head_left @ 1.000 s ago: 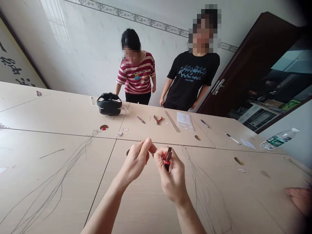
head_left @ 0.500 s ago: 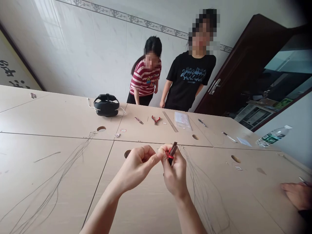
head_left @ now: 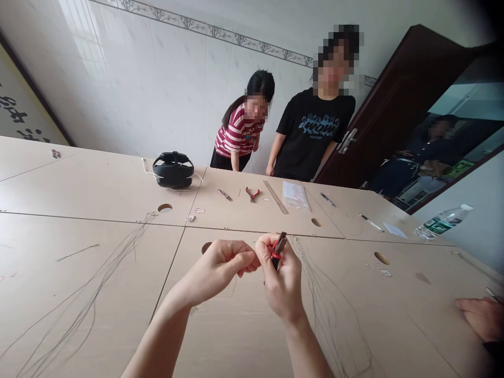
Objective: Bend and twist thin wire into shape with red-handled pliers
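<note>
My right hand (head_left: 284,281) is wrapped around pliers (head_left: 276,252) with red and black handles, their dark jaws pointing up. Beside it, my left hand (head_left: 226,270) is closed in a pinch, its fingertips almost touching the right hand. A thin wire (head_left: 235,284) seems to hang below the left fingers; most of it is hidden in the grip. Long thin wires (head_left: 315,283) lie on the table to the right of my right hand. Another bundle of wires (head_left: 104,278) is spread to the left.
On the far half of the table (head_left: 220,336) lie red-handled pliers (head_left: 252,195), snips (head_left: 225,195), a ruler (head_left: 275,197), plastic bags (head_left: 296,196), pens (head_left: 370,222) and a black headset (head_left: 173,170). A water bottle (head_left: 443,222) lies right. Two people stand opposite; another person's hand (head_left: 482,317) rests at right.
My left hand has shifted slightly left and turned, with its fingers curled lower. The pliers have stayed nearly still in my right hand. A person has appeared beyond the doorway.
</note>
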The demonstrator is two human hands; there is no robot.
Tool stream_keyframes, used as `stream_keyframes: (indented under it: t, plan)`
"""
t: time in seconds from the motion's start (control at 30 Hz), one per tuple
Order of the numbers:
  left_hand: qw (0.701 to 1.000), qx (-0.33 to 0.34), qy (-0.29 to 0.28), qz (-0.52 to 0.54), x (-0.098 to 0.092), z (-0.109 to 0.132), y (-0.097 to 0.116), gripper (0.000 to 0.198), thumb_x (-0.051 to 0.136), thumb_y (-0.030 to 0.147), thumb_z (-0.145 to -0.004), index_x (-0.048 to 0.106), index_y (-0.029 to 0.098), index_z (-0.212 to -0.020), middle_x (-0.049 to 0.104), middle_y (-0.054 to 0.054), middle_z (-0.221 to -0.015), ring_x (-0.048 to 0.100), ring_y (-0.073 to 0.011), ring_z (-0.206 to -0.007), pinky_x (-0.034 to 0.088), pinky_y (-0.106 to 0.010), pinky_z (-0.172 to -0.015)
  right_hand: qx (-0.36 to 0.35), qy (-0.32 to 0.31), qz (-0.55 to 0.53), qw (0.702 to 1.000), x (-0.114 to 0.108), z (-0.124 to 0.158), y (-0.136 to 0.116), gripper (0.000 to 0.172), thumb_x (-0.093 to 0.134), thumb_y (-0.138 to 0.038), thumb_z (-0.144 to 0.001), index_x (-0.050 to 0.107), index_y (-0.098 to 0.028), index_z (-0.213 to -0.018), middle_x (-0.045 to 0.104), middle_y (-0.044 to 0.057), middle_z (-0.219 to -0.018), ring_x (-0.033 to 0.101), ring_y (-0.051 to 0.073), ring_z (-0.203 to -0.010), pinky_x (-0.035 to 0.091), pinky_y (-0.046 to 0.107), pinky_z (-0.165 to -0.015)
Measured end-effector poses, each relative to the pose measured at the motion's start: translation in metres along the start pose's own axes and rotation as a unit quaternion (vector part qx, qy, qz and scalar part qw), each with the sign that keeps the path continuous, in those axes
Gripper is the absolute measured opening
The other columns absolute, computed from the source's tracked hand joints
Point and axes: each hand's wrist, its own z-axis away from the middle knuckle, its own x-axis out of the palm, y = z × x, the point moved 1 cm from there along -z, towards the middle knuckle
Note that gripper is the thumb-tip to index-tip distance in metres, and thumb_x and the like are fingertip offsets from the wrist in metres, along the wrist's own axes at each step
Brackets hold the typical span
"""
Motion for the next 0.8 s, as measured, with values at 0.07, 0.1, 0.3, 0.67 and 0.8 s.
stream_keyframes:
  t: [0.07,0.1,0.3,0.67,0.8]
  plan:
    - [0.999,-0.017,0.006,0.045,0.003,-0.002,0.0,0.027,0.052,0.03,-0.089,0.059,0.016,-0.067,0.067,-0.003,-0.075,0.061,-0.0134,-0.068,0.047,-0.025,-0.065,-0.002,0.006,0.013,1.0,0.0,0.0,0.0,0.016,0.05,-0.026,-0.095,0.048,-0.021,-0.079,0.047,-0.004,-0.066,0.046,0.01,-0.056,0.04,0.023,-0.054]
    - [0.998,-0.032,0.004,0.061,0.005,-0.004,-0.001,0.026,0.052,0.028,-0.088,0.058,0.016,-0.065,0.066,-0.002,-0.067,0.06,-0.0125,-0.06,0.046,-0.025,-0.061,-0.003,0.006,0.016,1.0,0.0,0.0,0.0,0.017,0.05,-0.026,-0.095,0.048,-0.021,-0.079,0.047,-0.005,-0.065,0.046,0.009,-0.055,0.039,0.022,-0.054]
    - [0.991,-0.076,-0.043,0.101,0.011,-0.008,-0.003,0.035,0.049,0.026,-0.085,0.042,0.017,-0.052,0.047,0.005,-0.043,0.019,-0.0022,-0.035,0.014,-0.022,-0.041,-0.022,0.012,0.034,0.999,-0.002,0.0,0.001,0.016,0.05,-0.026,-0.095,0.048,-0.021,-0.08,0.049,-0.005,-0.066,0.043,0.009,-0.055,0.038,0.021,-0.053]
    - [0.99,-0.038,-0.132,0.026,0.0,0.0,-0.003,0.031,0.053,0.039,-0.092,0.062,0.014,-0.077,0.051,0.004,-0.049,0.033,-0.0068,-0.047,0.027,-0.022,-0.05,0.003,-0.006,0.005,1.0,-0.002,0.004,0.006,0.014,0.049,-0.027,-0.096,0.047,-0.022,-0.083,0.043,-0.006,-0.065,0.039,0.008,-0.05,0.037,0.02,-0.046]
    - [0.988,-0.05,-0.148,0.007,-0.002,0.002,-0.006,0.035,0.051,0.045,-0.093,0.063,0.014,-0.081,0.05,0.005,-0.045,0.036,-0.0072,-0.044,0.031,-0.022,-0.052,-0.002,-0.016,-0.018,1.0,0.0,0.003,0.005,0.016,0.048,-0.027,-0.096,0.045,-0.022,-0.081,0.041,-0.006,-0.065,0.036,0.006,-0.047,0.031,0.017,-0.04]
